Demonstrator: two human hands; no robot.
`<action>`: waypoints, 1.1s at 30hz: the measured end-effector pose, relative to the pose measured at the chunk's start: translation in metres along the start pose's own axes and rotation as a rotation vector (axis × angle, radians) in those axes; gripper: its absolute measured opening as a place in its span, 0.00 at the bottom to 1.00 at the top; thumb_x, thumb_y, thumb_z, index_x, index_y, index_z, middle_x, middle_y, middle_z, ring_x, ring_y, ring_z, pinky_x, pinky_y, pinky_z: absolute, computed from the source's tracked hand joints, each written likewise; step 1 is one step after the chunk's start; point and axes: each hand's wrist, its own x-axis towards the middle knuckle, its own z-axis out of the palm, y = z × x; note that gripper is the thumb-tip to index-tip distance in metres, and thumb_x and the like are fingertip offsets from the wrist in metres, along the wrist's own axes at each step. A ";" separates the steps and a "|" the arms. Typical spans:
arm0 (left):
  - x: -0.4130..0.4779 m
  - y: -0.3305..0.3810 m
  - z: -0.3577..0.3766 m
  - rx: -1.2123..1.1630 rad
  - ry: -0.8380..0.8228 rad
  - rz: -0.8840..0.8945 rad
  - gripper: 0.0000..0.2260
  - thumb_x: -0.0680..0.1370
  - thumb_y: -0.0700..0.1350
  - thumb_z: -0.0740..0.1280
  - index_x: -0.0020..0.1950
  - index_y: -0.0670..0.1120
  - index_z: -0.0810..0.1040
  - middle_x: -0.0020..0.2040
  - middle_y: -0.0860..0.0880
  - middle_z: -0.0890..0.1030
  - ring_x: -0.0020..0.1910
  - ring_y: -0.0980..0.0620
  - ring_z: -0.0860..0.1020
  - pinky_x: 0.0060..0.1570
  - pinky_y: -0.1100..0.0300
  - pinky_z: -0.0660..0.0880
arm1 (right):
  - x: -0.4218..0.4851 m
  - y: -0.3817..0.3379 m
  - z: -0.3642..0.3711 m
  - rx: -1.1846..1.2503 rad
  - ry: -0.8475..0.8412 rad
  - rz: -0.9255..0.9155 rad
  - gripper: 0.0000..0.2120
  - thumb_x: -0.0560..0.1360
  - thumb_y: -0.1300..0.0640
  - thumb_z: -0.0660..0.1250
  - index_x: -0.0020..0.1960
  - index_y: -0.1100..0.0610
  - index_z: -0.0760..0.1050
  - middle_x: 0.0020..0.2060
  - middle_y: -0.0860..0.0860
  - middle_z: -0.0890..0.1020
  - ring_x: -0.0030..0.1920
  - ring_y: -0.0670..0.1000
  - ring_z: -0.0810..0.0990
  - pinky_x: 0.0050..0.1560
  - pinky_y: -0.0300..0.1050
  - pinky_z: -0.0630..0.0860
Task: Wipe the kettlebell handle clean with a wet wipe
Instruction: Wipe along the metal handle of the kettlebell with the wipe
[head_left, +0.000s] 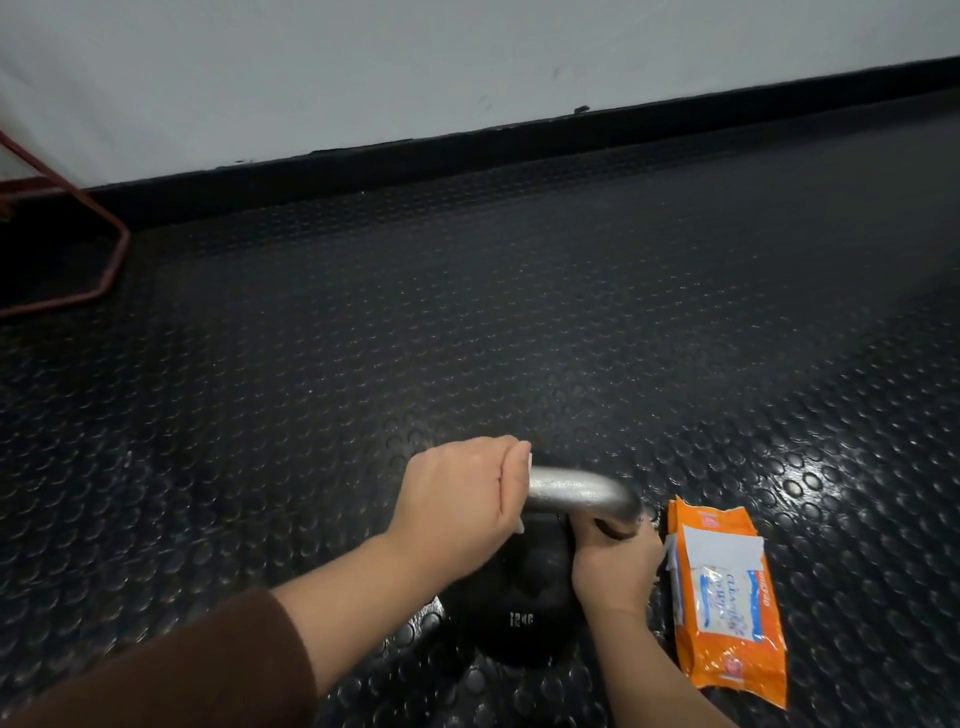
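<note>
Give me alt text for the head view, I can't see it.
The left hand grips a white wet wipe around the left end of the silver metal kettlebell handle, while the right hand holds the black kettlebell by the handle's right base. An orange pack of wipes lies on the black studded rubber floor beside that hand.

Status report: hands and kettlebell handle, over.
Left hand grips wet wipe round handle, left end. Right hand holds kettlebell at handle's right foot. Wipes pack on floor beside, not in the way.

Studded black rubber floor, white wall, red metal frame far left
</note>
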 end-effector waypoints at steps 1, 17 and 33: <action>0.000 0.000 0.000 0.007 -0.002 0.012 0.19 0.79 0.56 0.43 0.31 0.54 0.61 0.22 0.55 0.74 0.32 0.60 0.78 0.37 0.57 0.75 | 0.000 0.000 0.000 -0.002 -0.001 -0.003 0.11 0.71 0.64 0.72 0.38 0.51 0.73 0.35 0.48 0.79 0.37 0.43 0.75 0.35 0.37 0.66; 0.004 0.004 -0.002 0.080 -0.035 0.002 0.21 0.81 0.56 0.45 0.29 0.54 0.61 0.23 0.55 0.76 0.32 0.57 0.77 0.39 0.56 0.75 | 0.002 0.005 0.001 -0.033 0.012 -0.014 0.09 0.71 0.62 0.73 0.38 0.52 0.74 0.35 0.49 0.79 0.37 0.44 0.75 0.34 0.38 0.67; 0.037 0.003 -0.013 -0.077 -0.434 -0.116 0.26 0.82 0.56 0.47 0.26 0.45 0.59 0.23 0.50 0.70 0.23 0.54 0.68 0.34 0.57 0.69 | 0.005 0.007 0.001 -0.040 0.011 -0.025 0.08 0.71 0.61 0.73 0.39 0.52 0.75 0.36 0.49 0.80 0.40 0.48 0.79 0.35 0.38 0.68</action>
